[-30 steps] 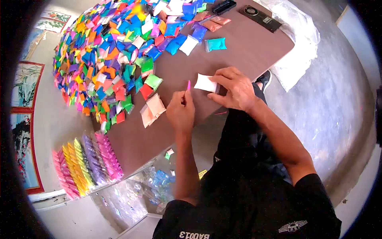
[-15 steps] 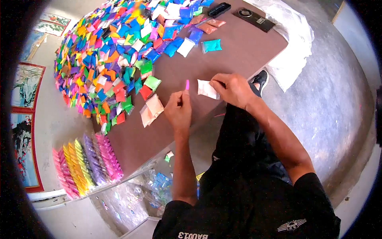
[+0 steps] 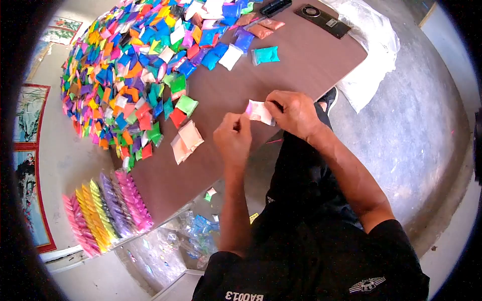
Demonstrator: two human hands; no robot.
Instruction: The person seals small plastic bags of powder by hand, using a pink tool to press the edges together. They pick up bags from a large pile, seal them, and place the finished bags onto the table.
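My right hand [image 3: 295,113] pinches a small white packet [image 3: 261,111] just above the brown table [image 3: 296,65] near its front edge. My left hand [image 3: 234,138] grips a thin pink stick [image 3: 248,108], whose tip touches the packet's left end. Both hands meet at the packet. Two peach packets [image 3: 184,141] lie on the table left of my left hand.
A big heap of small coloured packets [image 3: 130,65] covers the table's far left. A teal packet [image 3: 266,54] and a white one [image 3: 230,56] lie apart. A black device [image 3: 323,20] rests at the far edge. Rows of coloured strips [image 3: 108,210] lie at lower left. White plastic bag [image 3: 371,55] on the floor.
My left hand has moved right, bringing the pink stick's tip from free air up to the white packet. My right hand has stayed on the packet.
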